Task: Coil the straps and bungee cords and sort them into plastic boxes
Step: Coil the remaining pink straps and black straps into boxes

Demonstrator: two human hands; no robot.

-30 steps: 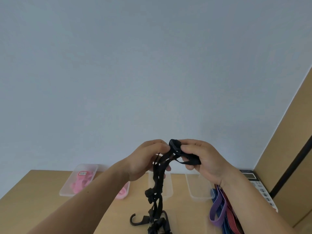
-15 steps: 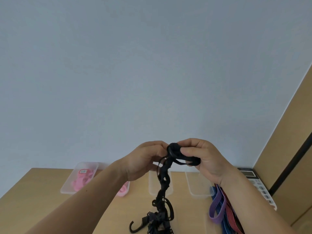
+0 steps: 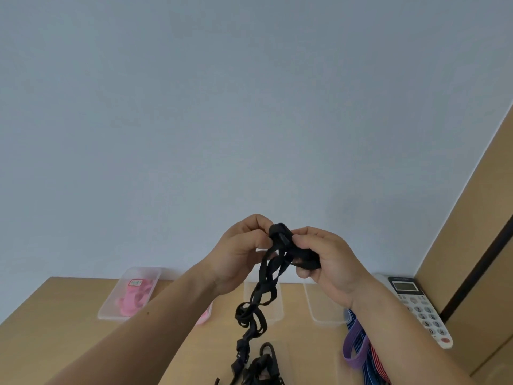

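Both the left hand (image 3: 238,254) and right hand (image 3: 324,259) pinch the tangled black elastic bungee cord (image 3: 266,284) above the light wooden table (image 3: 55,315)

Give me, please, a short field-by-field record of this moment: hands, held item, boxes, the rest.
left hand: pinches the black bungee cord near its top.
right hand: grips the cord's bunched upper end.
cord: hangs tangled down to the table, hook at the bottom.
boxes: left box holds pink items; middle box and right box stand beside it.
other: striped straps, white keypad device at right.

open desk (image 3: 58,315) front-left, clear boxes (image 3: 324,321) ahead, phone (image 3: 417,305) at right
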